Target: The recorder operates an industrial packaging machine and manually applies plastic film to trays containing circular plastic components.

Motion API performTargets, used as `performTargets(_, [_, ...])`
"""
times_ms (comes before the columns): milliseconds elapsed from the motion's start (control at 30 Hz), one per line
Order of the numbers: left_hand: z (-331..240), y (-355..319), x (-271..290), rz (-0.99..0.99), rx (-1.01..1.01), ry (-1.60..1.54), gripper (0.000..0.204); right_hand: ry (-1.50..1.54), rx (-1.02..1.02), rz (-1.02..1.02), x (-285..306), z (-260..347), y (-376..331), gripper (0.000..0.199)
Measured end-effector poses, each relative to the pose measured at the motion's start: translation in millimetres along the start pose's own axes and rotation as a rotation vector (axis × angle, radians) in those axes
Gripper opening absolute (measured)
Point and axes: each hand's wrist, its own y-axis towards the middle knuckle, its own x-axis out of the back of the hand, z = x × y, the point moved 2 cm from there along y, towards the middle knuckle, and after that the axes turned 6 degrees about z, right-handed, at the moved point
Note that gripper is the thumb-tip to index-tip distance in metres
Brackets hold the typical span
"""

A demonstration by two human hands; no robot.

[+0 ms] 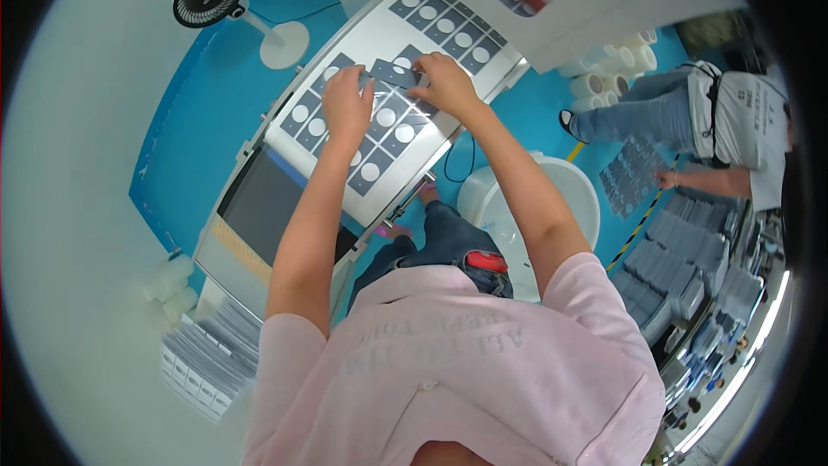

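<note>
Both the left hand (pixel 347 102) and right hand (pixel 447 82) pinch a dark panel (pixel 395 73) with white circles, on the white conveyor table (pixel 504 65).

L hand (pixel 348 103) hides panel (pixel 384 125) part underneath.

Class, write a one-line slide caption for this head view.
Both hands, left hand and right hand, hold a dark sheet over the white table.

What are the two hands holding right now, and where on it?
Both hands grip one dark card with white discs over the conveyor: left hand at its left end, right hand at its right end.
</note>
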Motion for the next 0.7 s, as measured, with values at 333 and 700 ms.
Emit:
performTargets(333, [18,7,-8,0.177,0.220,0.164,0.036,-0.067,-0.010,0.199,-5,-10,28,0.047])
performTargets(700, [27,39,-22,0.347,0.113,0.051,0.054,-0.161,0.181,0.329,29,-11,76,0.044])
